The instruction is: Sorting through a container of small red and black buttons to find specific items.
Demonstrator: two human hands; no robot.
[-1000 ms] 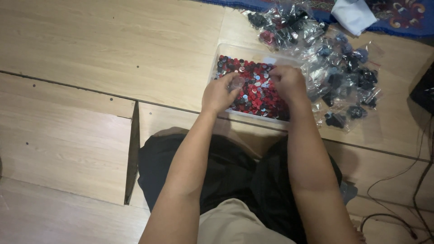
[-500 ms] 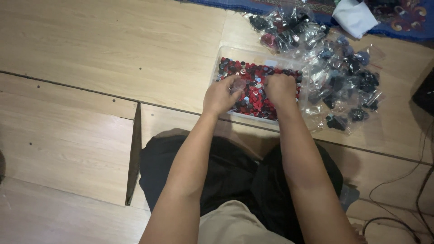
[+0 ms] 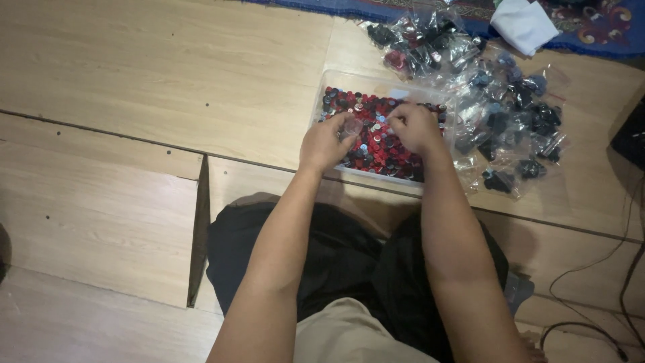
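A pale wooden floor carries one clear tray (image 3: 327,94) of small red and dark pieces (image 3: 379,138) — too many to count. Both hands work in it: the left hand (image 3: 327,141) pinches a small clear thing, the right hand (image 3: 415,128) is curled, its hold hidden. Sorting seems underway; next comes a fine pick. Filled clear bags (image 3: 500,111) crowd the tray's right edge.

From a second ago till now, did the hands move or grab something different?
Barely. Both hands stayed over the clear tray of small red and dark pieces. The left hand kept pinching something small and clear; the right hand shifted slightly toward the tray's middle, fingers curled on the pieces. What it grips is too small to tell. The tray, the pile of little plastic bags and the white cloth stayed put.
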